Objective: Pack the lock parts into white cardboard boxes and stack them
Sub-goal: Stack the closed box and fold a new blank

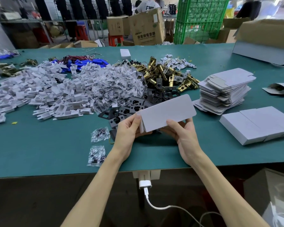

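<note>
While both hands hold it just above the near middle of the green table [39,145], a white cardboard box [169,110] lies half-folded and flat-faced toward the camera; its long axis runs from lower left to upper right, the rounded end pointing toward a stack of flat box blanks [225,90] on the right. The left hand [129,130] pinches the box's creased left end, thumb on the front and the other fingers curled behind it; the right hand [184,133] grips the lower edge, thumb pressed on the front face and the rest of the fingers hidden underneath. Directly behind the box sit black plates [129,110], partly covered by it; beyond them a heap of brass latch bolts [162,74], and to the left clear screw bags [118,84] heaped beside a broad spread of white plastic parts [47,92]. Two loose screw packets [97,154] lie on the table just left of the left forearm. Closed white boxes [259,125] rest side by side near the right edge, well apart from the held box.
</note>
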`<control>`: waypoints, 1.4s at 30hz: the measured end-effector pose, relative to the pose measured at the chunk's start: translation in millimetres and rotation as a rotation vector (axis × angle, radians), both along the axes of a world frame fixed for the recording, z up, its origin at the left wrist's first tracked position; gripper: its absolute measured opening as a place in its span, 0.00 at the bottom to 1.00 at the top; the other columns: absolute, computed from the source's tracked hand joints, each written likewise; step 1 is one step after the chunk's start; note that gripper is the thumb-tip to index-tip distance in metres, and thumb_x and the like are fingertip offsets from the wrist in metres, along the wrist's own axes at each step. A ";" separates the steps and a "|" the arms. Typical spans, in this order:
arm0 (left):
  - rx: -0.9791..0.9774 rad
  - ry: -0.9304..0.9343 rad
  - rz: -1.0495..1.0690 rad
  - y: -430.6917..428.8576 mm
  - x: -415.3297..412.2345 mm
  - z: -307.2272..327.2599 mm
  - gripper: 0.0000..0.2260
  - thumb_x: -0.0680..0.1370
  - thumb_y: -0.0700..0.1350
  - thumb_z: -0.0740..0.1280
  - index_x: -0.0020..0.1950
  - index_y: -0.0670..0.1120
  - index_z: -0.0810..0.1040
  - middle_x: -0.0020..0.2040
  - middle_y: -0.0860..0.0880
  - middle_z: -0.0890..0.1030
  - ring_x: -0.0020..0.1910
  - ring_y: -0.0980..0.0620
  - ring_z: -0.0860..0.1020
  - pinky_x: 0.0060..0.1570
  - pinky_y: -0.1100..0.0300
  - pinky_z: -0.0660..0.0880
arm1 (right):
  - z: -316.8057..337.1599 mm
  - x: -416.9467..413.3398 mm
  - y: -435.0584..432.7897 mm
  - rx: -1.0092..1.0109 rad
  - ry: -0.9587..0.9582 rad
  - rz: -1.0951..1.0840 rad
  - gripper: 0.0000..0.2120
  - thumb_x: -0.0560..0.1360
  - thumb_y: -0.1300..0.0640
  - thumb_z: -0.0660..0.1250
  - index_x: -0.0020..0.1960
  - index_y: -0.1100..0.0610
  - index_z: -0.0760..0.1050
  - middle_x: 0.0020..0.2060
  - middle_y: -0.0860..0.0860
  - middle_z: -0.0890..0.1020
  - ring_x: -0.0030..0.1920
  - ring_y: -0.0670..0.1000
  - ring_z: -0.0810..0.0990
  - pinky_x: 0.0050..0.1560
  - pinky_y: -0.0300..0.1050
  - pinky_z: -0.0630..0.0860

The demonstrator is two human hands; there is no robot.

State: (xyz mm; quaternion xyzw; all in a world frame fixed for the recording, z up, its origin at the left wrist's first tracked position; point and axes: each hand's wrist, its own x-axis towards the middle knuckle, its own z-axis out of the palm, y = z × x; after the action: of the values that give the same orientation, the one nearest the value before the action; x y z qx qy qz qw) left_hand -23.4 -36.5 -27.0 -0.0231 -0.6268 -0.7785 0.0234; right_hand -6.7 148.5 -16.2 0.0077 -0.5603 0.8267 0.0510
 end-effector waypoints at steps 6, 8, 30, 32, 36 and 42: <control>-0.001 0.008 0.051 0.2 0.5 -0.6 0.14 0.85 0.49 0.64 0.61 0.43 0.85 0.53 0.39 0.87 0.49 0.39 0.87 0.54 0.46 0.84 | 0.6 1.3 -2.1 0.017 0.039 0.013 0.29 0.74 0.60 0.74 0.72 0.55 0.67 0.67 0.58 0.78 0.64 0.60 0.80 0.61 0.59 0.80; -0.031 0.015 0.074 0.9 0.3 -0.6 0.13 0.86 0.48 0.63 0.59 0.44 0.85 0.52 0.40 0.87 0.50 0.38 0.86 0.55 0.44 0.83 | 0.9 1.4 -2.6 0.023 0.044 0.015 0.30 0.72 0.57 0.75 0.71 0.55 0.68 0.66 0.57 0.79 0.64 0.59 0.80 0.60 0.59 0.81; -0.146 0.036 -0.081 -1.4 0.2 -1.1 0.16 0.86 0.32 0.58 0.74 0.38 0.72 0.68 0.41 0.81 0.71 0.42 0.77 0.72 0.48 0.73 | -4.7 2.5 -6.7 0.356 0.186 0.064 0.14 0.73 0.57 0.76 0.57 0.60 0.82 0.52 0.54 0.87 0.55 0.55 0.86 0.63 0.61 0.79; -0.123 0.031 -0.077 -1.9 -0.1 -1.2 0.16 0.86 0.34 0.59 0.74 0.38 0.73 0.68 0.40 0.81 0.71 0.41 0.77 0.73 0.44 0.72 | -3.5 3.2 -7.0 0.377 0.196 0.049 0.15 0.72 0.55 0.77 0.57 0.60 0.82 0.51 0.53 0.87 0.55 0.55 0.86 0.62 0.62 0.79; -0.061 0.046 -0.073 -2.0 1.9 -0.1 0.15 0.85 0.42 0.62 0.71 0.38 0.76 0.65 0.41 0.83 0.67 0.40 0.80 0.69 0.45 0.75 | -3.6 4.5 -6.8 0.401 0.228 0.029 0.17 0.71 0.52 0.78 0.56 0.58 0.83 0.51 0.51 0.87 0.55 0.53 0.86 0.60 0.55 0.80; -0.047 0.022 0.051 0.4 0.1 1.4 0.12 0.87 0.40 0.61 0.64 0.42 0.81 0.57 0.42 0.86 0.56 0.47 0.84 0.56 0.52 0.81 | -2.8 4.4 -11.1 0.535 0.264 0.173 0.36 0.70 0.55 0.81 0.74 0.49 0.71 0.61 0.39 0.82 0.60 0.44 0.81 0.51 0.40 0.80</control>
State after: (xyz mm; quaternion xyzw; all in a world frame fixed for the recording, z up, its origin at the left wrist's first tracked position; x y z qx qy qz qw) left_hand -23.3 -36.1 -25.6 -0.0164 -0.6450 -0.7624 0.0496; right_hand -2.3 137.4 -19.0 0.1761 -0.7438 0.6429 0.0489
